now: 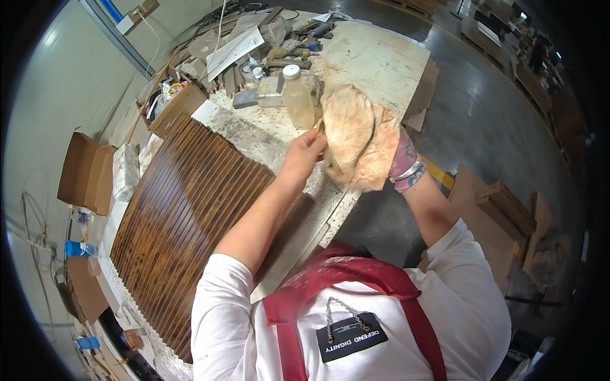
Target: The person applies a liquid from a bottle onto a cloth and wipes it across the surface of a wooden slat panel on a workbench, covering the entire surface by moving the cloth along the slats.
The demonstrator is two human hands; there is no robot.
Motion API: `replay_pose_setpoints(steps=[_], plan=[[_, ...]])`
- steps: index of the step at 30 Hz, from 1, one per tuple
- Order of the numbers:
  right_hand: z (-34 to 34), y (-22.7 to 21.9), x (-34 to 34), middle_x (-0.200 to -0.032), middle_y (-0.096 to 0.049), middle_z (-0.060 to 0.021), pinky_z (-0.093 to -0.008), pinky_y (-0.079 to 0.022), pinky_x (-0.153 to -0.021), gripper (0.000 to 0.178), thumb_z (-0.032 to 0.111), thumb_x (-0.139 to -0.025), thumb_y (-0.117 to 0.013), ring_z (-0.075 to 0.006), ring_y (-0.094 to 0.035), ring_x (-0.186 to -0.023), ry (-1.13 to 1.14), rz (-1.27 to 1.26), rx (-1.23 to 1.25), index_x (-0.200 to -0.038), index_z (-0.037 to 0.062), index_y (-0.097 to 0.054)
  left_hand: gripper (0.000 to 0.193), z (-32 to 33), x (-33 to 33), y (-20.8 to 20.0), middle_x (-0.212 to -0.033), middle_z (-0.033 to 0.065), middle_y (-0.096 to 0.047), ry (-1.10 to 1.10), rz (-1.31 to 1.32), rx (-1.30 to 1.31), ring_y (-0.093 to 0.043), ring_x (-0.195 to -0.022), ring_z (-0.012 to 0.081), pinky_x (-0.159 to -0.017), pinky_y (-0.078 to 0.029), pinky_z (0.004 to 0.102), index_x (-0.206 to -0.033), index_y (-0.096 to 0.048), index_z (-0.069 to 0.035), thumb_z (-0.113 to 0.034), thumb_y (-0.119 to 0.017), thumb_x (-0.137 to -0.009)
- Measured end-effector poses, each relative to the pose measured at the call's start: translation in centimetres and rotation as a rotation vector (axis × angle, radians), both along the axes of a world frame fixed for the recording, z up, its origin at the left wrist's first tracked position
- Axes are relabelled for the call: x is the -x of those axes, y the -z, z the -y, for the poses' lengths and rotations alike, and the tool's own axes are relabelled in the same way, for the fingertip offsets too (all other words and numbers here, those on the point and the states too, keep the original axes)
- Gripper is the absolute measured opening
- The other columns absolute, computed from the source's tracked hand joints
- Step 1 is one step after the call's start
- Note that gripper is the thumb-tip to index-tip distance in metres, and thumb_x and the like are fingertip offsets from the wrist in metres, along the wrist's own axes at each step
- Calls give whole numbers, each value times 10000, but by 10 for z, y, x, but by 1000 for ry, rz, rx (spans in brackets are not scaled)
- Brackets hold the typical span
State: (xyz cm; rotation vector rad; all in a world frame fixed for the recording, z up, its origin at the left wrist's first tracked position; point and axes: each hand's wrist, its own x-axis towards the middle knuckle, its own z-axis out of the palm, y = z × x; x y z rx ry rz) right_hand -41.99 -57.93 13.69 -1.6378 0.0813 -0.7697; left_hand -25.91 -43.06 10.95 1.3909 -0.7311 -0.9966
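Note:
A stained cream-and-orange rag (362,136) is held up in front of me, slightly blurred, beyond the near edge of the workbench. My left hand (306,151) pinches its left edge between thumb and fingers. On the other side, my right hand (406,160) wears a pink and purple patterned glove and meets the rag's right edge. Its fingers are hidden behind the cloth. Just past my left hand stands a clear plastic bottle (298,101) with a white cap. To the left lies a wide row of glossy dark-brown wooden slats (184,222), side by side.
The pale workbench (381,54) carries tools, grey blocks (246,98) and a white sheet (235,53) toward the back. An open cardboard box (86,171) stands at the far left. Wooden pieces (505,206) and cardboard sheets lie on the grey floor to the right.

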Motion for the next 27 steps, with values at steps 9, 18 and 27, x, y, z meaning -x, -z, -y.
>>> replay_pose_setpoints(steps=[9, 18, 27], plan=[[4, 29, 8, -1330, -496, -174, -486, -383, -1055, 486, 345, -999, -397, -327, -495, -1223, -684, 326, -1326, -1356, 16, -417, 501, -7, -28, 54, -1366, 84, -487, -206, -334, -247, -423, -1289, 233, -1043, -367, 484, -1358, -465, -160, -407, -563, -933], [19, 82, 39, -1462, -404, -137, -435, -365, -1096, 626, 254, -813, -722, -269, -419, -1328, -319, 22, -687, -1350, 46, -477, 587, -20, -45, 3, -1462, 157, -408, -268, -729, -5, -421, -1333, 329, -1079, -403, 534, -1471, -314, -88, -404, -422, -989], [-49, 151, 6, -1440, -439, -95, -393, -393, -1086, 516, 262, -986, -519, -236, -456, -1288, -546, 113, -1485, -1434, 58, -365, 579, -1, 6, -12, -1300, 146, -562, -37, -821, -73, -560, -1173, 306, -1005, -466, 479, -1354, -471, -51, -463, -502, -948]])
